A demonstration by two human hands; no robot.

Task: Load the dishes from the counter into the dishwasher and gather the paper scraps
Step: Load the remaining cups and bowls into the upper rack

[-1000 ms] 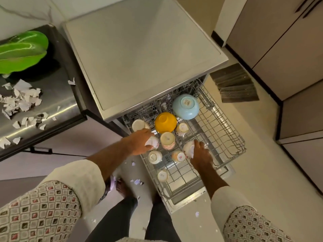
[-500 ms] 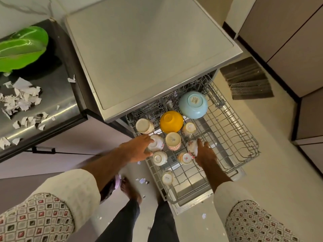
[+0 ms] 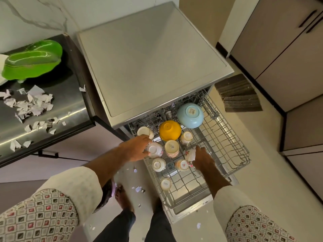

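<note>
Floral cup (image 3: 155, 150) in left grip (image 3: 135, 150), second cup (image 3: 189, 155) in right grip (image 3: 203, 159)

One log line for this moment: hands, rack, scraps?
left hand: grips white cup | right hand: holds floral cup | dishwasher rack: out, yellow bowl, blue bowl inverted | paper scraps: on counter, ungathered

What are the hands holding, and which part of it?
The left hand grips a white cup by its side; the right hand holds a flowered cup by its side. Both cups are in the rack.
</note>
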